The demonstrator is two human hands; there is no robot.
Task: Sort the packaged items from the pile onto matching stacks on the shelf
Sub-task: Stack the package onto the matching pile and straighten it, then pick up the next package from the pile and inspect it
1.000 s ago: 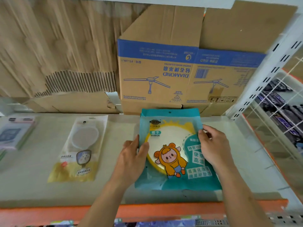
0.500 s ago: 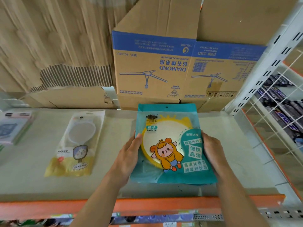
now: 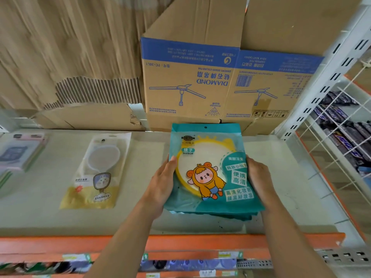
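A stack of teal mirror packages [image 3: 210, 169] with a yellow cartoon figure lies on the shelf [image 3: 281, 177] in front of me. My left hand [image 3: 160, 185] grips its left edge and my right hand [image 3: 259, 177] grips its right edge, fingers tucked under the sides. More teal packets show beneath the top one at the near edge. To the left lies a yellow-and-clear mirror package [image 3: 96, 169] flat on the shelf. At the far left sits a stack of grey-blue packaged items [image 3: 20, 153], blurred.
Upside-down ceiling fan cartons [image 3: 190, 77] and torn cardboard [image 3: 70, 57] line the back of the shelf. A white slotted upright [image 3: 321, 77] and wire rack with dark candy bars [image 3: 341, 125] stand at right. The orange shelf front [image 3: 200, 243] runs below my wrists.
Both hands slid from on top of the teal package down to its side edges. The view shifted slightly, and the package now sits squarer on its stack.
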